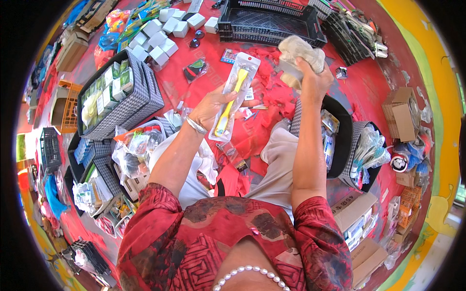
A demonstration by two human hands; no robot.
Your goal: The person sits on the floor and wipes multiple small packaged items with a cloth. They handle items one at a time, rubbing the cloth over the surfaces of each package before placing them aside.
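My left hand grips a clear sealed pouch by its edge, thumb across the front. Inside lies a long yellow plastic tool, wider at both ends; its exact kind does not show. The pouch is tilted, its hanging-hole end up and to the right. Farther right, my right hand is closed around a soft beige bundle, held up in front of a black crate. Whether that is cloth or a fluffy glove I cannot make out. Below and between the hands, red sheeting covers the floor, with torn scraps on it.
Woven baskets stand on both sides: one of green-and-white boxes at left, another of bagged items at right. White boxes and a black crate are ahead. Cardboard boxes line the right side.
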